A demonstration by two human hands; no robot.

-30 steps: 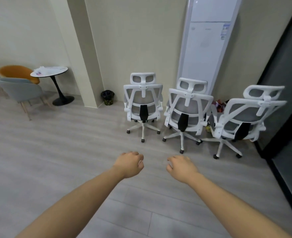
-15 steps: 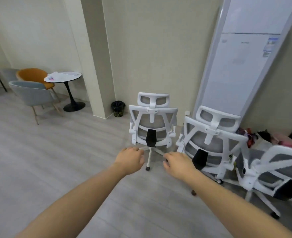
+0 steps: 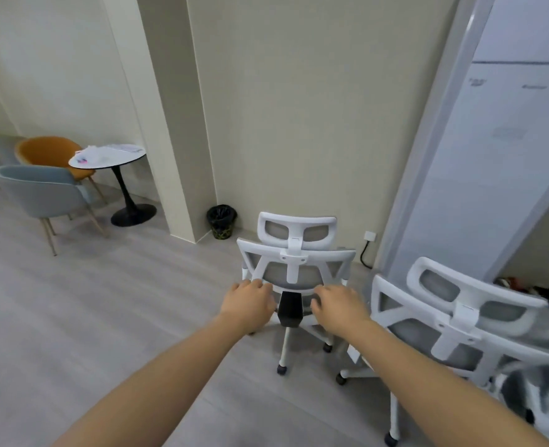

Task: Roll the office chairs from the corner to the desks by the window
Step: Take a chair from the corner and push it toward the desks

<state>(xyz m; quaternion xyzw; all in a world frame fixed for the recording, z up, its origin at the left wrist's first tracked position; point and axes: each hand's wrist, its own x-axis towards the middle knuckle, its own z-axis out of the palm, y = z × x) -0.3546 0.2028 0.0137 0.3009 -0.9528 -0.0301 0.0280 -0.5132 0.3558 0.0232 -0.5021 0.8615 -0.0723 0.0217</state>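
A white office chair (image 3: 294, 272) with grey mesh back and headrest stands with its back to me, close to the beige wall. My left hand (image 3: 249, 304) and my right hand (image 3: 339, 306) reach to the lower edge of its backrest, either side of the black lumbar block (image 3: 290, 309). Fingers are loosely curled and clasp nothing; contact with the frame is unclear. A second matching chair (image 3: 460, 314) stands just right of it. A third chair (image 3: 537, 391) is blurred at the lower right edge.
A tall white air-conditioner unit (image 3: 508, 140) leans up behind the chairs. A black waste bin (image 3: 221, 221) sits by the column (image 3: 169, 124). Far left are a round table (image 3: 108, 156), a grey armchair (image 3: 40, 195) and an orange one (image 3: 47, 150). Grey floor (image 3: 121, 317) spreads to the left.
I have come much closer to the chairs. Both hands moved forward from mid-air to the left chair's lower backrest. The third chair slid almost out of view.
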